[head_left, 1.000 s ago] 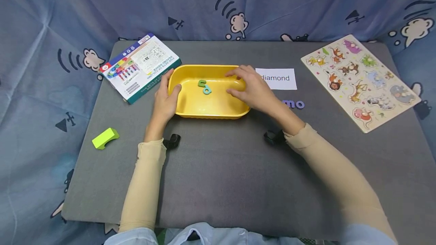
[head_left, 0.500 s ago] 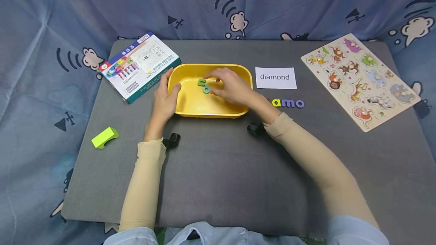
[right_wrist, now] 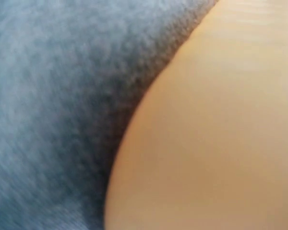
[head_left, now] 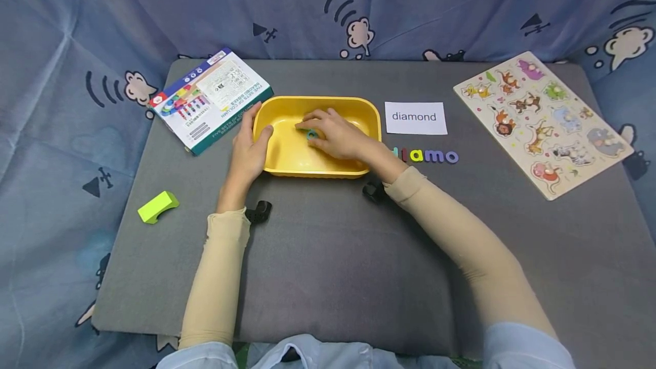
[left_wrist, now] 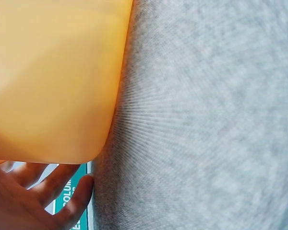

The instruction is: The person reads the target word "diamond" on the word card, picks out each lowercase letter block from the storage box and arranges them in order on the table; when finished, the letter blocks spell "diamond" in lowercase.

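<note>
A yellow plastic tray sits at the middle of the table in the head view. My left hand holds its left end, thumb over the rim and fingers along the outside; the left wrist view shows those fingers beside the tray's wall. Inside the tray, my right hand reaches low with thumb and fingers apart. A teal letter shows in the gap between them. The green letter is hidden by the right fingers. To the right of the tray, a row of coloured letters reads "diamo".
A white card printed "diamond" lies above the letter row. At the back left is a bead-set box, touching or near the left fingers. An animal puzzle board lies at right, a lime-green arch block at left.
My right hand has moved left across the tray to the loose letters, covering the green one. More of the letter row beside the tray shows now. The left hand stays on the tray.
</note>
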The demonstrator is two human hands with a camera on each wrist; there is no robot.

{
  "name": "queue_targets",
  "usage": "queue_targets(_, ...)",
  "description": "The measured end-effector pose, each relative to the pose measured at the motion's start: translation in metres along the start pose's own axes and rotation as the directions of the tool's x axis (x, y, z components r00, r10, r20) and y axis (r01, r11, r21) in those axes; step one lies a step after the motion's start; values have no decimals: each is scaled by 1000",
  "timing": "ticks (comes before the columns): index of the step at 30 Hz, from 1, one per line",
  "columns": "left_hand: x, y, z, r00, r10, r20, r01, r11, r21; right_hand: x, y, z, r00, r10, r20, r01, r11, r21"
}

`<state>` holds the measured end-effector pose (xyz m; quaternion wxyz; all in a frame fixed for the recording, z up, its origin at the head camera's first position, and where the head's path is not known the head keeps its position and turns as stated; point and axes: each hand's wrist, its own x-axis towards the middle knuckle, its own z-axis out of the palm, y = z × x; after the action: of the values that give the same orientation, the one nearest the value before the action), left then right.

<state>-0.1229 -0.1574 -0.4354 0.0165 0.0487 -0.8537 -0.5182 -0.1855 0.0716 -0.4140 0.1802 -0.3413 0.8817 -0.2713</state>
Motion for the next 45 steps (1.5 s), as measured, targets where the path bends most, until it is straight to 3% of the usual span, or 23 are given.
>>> queue_targets(6,0,1,0,1000,-14,0,14,1000,0,-1,0,1,999,27,-47,-24,999,46)
queue_targets(14,-1,3,0,1000,-24,3,24,1000,-3,-2,-1,1,996,77,-33,-74,993,88)
queue_targets(22,-2,0,0,1000,-24,2,24,1000,-4,-2,-1,3,997,71,-35,-66,990,122)
queue_targets(28,-2,-1,1,1000,-9,-8,9,1000,0,-7,-2,1,994,46,-100,-29,986,162)
queue_targets(35,-2,1,1,1000,-8,-8,8,1000,9,-25,-3,-13,973,38,-229,17,972,233)
queue_targets(45,0,0,2,1000,-9,-12,9,1000,-3,-71,5,-35,941,169,-292,-35,909,414)
